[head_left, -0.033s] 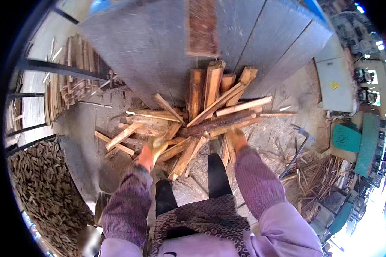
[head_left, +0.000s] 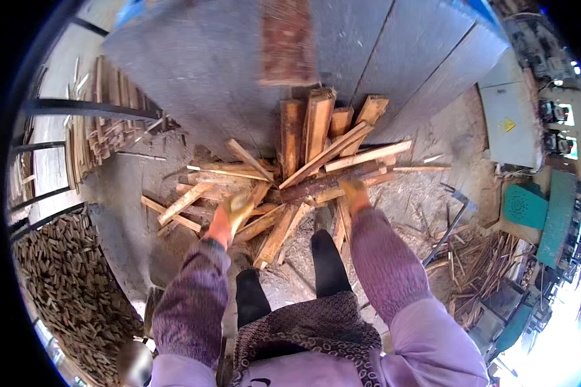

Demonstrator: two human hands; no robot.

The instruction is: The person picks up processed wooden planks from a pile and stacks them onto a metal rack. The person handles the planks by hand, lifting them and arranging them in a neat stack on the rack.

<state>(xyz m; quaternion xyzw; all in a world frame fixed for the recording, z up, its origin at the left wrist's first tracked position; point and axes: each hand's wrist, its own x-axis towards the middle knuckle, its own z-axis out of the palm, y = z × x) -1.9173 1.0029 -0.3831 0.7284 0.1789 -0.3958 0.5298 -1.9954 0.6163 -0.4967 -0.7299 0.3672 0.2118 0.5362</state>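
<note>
My left hand, in a yellow and orange work glove, reaches down to the left side of a heap of split wood. Its fingers look apart, beside a short wood piece. My right hand, gloved alike, is at the front edge of a dark, bark-covered log lying across the heap. The right fingertips are against the wood and partly hidden, so their grip does not show. Between my hands, several split pieces point toward my feet. Thicker upright blocks lean against the grey metal machine.
The grey metal machine stands ahead, a brown plank on its top. Stacked slats are at left, and a large pile of small wood below them. Thin sticks and a green chair are at right.
Both gloved hands have moved slightly farther forward into the heap. The wood pieces look unmoved; the whole view has shifted a little.
</note>
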